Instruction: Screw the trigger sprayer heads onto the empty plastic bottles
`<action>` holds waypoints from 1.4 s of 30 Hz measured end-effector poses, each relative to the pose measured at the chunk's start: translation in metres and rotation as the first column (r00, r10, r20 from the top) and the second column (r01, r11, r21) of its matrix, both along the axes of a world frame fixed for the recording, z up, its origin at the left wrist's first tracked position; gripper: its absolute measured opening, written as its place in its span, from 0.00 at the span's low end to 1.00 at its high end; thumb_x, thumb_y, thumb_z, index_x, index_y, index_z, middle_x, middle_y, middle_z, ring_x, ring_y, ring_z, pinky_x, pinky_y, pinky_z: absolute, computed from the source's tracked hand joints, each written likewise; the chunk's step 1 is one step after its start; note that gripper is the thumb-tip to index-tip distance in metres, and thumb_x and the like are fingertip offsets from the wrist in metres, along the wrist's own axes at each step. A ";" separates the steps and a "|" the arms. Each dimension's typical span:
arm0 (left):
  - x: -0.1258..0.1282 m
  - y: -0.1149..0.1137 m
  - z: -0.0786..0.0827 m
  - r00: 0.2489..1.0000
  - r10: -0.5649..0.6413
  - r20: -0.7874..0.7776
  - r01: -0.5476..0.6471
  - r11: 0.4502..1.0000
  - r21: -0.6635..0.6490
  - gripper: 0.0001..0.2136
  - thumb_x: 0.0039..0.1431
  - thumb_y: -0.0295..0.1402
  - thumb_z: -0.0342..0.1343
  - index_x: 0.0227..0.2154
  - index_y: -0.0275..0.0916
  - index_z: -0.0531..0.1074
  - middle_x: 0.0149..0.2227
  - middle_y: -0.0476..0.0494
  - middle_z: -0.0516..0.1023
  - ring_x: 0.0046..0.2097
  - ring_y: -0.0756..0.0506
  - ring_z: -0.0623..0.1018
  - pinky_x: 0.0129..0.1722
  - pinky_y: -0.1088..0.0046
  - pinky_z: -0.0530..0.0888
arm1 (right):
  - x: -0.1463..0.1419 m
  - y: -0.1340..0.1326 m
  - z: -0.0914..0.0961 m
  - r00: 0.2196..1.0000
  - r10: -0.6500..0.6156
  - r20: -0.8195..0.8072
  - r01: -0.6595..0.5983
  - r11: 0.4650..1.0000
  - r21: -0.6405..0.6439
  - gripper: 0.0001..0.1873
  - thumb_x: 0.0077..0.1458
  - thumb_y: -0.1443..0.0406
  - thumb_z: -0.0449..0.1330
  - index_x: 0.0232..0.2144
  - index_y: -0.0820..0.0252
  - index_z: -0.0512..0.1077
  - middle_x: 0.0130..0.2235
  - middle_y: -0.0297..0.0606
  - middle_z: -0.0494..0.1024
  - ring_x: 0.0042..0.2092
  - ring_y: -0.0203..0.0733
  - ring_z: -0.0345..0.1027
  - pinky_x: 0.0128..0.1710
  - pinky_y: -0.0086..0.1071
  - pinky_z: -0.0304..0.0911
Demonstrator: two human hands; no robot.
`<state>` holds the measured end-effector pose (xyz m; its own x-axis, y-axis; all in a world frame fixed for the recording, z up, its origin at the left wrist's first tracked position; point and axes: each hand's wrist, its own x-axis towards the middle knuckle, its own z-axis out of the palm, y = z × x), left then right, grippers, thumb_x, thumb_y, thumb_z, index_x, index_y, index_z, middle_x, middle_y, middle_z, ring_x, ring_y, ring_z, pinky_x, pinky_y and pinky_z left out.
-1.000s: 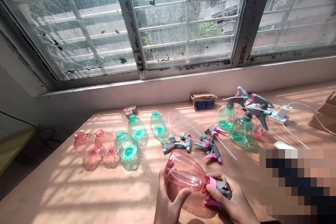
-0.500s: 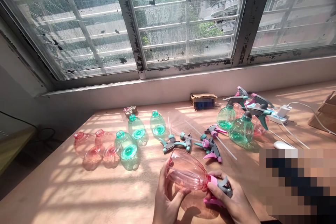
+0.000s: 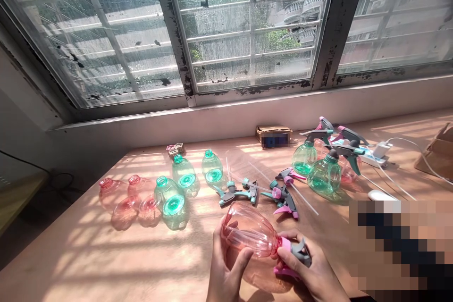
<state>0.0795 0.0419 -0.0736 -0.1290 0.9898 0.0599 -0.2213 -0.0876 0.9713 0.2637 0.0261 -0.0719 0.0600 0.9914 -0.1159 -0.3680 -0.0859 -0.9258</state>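
A clear pink spray bottle (image 3: 251, 231) lies tilted on its side between my hands, its neck toward the right. My left hand (image 3: 230, 259) is wrapped round the bottle's base end, thumb along the near side. The fingers of my right hand (image 3: 304, 264) close on the pink collar of the grey and pink spray head (image 3: 300, 251), which sits at the bottle's neck. Just beyond the bottle lie several loose spray heads (image 3: 287, 200) with thin clear tubes, some grey and teal, some grey and pink.
On the left stand pink bottles (image 3: 110, 196) and green bottles (image 3: 173, 198) without heads. Green bottles with spray heads (image 3: 323, 177) stand at right, near a power strip (image 3: 371, 155) and a white mouse (image 3: 383, 196). A small box (image 3: 274, 137) sits by the window wall.
The bottle and both hands have shifted very slightly. My left thumb has lifted a little along the bottle's side. The other things stay where they were.
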 end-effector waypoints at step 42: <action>0.002 -0.003 0.012 1.000 0.007 -0.006 -0.007 0.999 -0.037 0.33 0.54 0.46 0.68 0.61 0.43 0.68 0.58 0.33 0.79 0.63 0.32 0.75 0.60 0.60 0.73 | 0.003 0.001 -0.003 0.998 0.031 0.056 -0.033 0.999 0.021 0.30 0.50 0.46 0.75 0.44 0.62 0.75 0.25 0.36 0.81 0.27 0.43 0.75 0.31 0.37 0.78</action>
